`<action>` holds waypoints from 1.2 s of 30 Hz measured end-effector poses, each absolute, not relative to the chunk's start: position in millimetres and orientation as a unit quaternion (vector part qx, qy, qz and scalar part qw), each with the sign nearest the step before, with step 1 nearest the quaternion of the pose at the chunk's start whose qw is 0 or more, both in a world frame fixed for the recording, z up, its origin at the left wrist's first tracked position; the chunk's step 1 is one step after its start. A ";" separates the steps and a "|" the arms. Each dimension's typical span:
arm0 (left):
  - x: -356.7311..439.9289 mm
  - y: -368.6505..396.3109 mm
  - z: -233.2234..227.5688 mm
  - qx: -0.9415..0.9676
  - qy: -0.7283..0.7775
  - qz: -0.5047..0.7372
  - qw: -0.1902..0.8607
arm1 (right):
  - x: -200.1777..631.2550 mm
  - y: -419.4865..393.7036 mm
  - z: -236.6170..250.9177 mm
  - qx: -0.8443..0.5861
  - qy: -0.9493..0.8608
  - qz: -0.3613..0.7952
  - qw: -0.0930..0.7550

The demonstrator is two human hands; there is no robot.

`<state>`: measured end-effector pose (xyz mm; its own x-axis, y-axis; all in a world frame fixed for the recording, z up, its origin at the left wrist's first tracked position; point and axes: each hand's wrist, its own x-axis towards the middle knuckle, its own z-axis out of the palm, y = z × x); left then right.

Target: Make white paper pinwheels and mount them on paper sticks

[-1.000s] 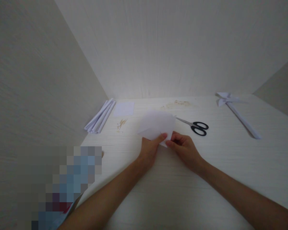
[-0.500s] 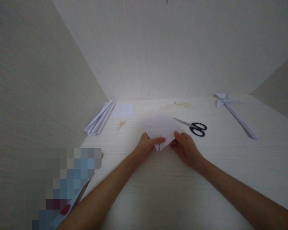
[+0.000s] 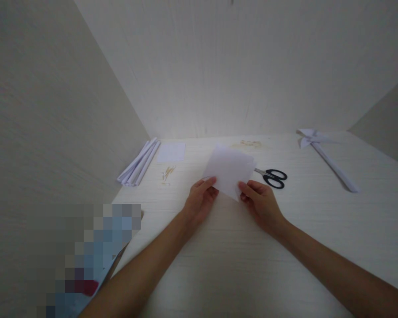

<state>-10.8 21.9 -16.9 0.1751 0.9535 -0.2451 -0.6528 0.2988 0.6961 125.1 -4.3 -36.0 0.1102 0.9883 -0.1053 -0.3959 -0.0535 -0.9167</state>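
The paper [image 3: 230,168] was held over the table [image 3: 232,251], mid-view, between both hands. The left hand [image 3: 203,195] had its grip pinching the sheet's 8 o'clock edge, thumb on top; the right hand [image 3: 259,201] pinched it near 5 o'clock. The dim, soft view left the folds hard to judge. From the paper, scissors [image 3: 274,178] lay just beside it at 3 o'clock, blade tips hidden behind it, and a pinwheel [image 3: 333,164] farther out that way. Sticks [image 3: 168,173] and rolls [image 3: 139,163] lay toward 9 o'clock.
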 end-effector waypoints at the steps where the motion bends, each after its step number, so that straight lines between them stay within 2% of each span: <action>1: -8.7 20.0 -16.6 0.222 0.331 0.546 0.736 | 124.9 -4.6 -36.7 -0.451 -0.352 0.566 0.593; 6: 1.9 8.9 -18.4 0.292 0.354 0.527 0.715 | 124.3 -7.3 -36.2 -0.478 -0.419 0.536 0.556; 10: 3.8 5.6 -23.0 0.347 0.395 0.524 0.669 | 123.5 -8.3 -32.5 -0.465 -0.419 0.569 0.532; 15: 2.5 6.6 -24.5 0.332 0.408 0.541 0.656 | 123.8 -7.0 -31.2 -0.430 -0.363 0.645 0.517; 24: 3.0 8.0 -23.5 0.335 0.418 0.543 0.646 | 124.3 -7.8 -31.8 -0.390 -0.368 0.674 0.509; 36: 2.7 6.5 -21.9 0.332 0.412 0.546 0.650 | 122.8 -8.3 -29.6 -0.402 -0.428 0.646 0.488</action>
<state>2.7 6.5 -21.9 0.0642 0.9829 -0.1728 -0.4355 0.1834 0.8813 122.8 -8.3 -29.6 -0.2013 0.9743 -0.1013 -0.2854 -0.1573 -0.9454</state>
